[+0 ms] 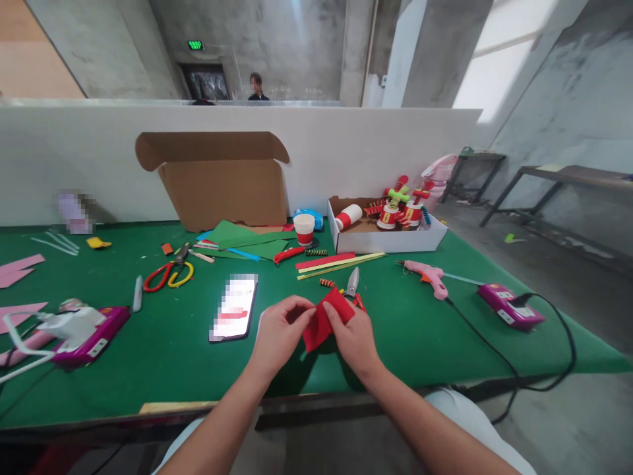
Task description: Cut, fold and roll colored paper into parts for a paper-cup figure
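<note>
Both my hands hold a piece of red felt just above the green table, near its front edge. My left hand pinches the felt's left edge with fingers closed. On the right side, my right hand grips it, thumb on top. Silver snips with red handles lie just behind my right hand. A phone lies to the left of my left hand.
A pink glue gun and a purple power strip lie at right; another strip at left. Red-and-yellow scissors, a paper cup, green sheets, an open cardboard box and a white box of crafts stand further back.
</note>
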`<state>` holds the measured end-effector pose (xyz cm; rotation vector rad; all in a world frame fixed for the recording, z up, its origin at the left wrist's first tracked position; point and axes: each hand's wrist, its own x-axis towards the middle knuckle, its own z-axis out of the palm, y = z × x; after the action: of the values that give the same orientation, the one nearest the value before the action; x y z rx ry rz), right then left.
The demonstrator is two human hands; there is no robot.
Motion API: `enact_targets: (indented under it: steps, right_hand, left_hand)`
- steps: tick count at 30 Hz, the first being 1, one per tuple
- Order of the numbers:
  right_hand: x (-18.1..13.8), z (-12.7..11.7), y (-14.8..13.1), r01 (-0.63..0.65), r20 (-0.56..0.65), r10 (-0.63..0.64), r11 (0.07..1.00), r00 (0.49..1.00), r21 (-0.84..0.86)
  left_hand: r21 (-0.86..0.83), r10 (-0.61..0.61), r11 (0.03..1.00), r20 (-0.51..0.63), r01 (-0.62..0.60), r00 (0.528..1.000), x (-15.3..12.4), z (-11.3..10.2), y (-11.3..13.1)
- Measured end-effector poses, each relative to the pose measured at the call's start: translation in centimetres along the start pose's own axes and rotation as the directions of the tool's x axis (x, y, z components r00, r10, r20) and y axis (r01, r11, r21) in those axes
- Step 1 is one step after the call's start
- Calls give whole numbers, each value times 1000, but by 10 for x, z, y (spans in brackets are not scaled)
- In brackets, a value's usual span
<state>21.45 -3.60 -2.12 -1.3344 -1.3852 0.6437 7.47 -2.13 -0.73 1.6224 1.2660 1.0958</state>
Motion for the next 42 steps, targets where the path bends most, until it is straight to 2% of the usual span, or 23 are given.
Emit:
enact_targets:
  steps: [7,14,18,23,30,37,42]
  right_hand:
    - [-3,0,-5,-43,-36,45,996,998,72]
    - [-8,2,-4,-37,1,37,997,999,63]
    - [-8,2,-1,-27,-5,27,999,1000,47]
    - [-7,1,-1,6,14,-7,999,1000,39]
    - [-6,1,-1,26,36,-27,1000,999,12]
    - [-3,1,-1,-69,-9,69,997,998,24]
    - [-3,1,-1,-68,22,67,996,998,64]
  left_hand:
    - [62,61,997,-114,-54,992,-3,3,2]
    - [67,100,994,-170,-90,980,-5,8,4]
    - [78,131,990,-172,-119,976,-5,8,3]
    - [90,113,991,-141,-101,983,-4,7,2]
    - [191,176,971,-147,-147,973,-5,8,5]
    - [121,66,991,-129,-50,989,-3,7,2]
    - [78,24,997,-103,-16,994,-3,7,3]
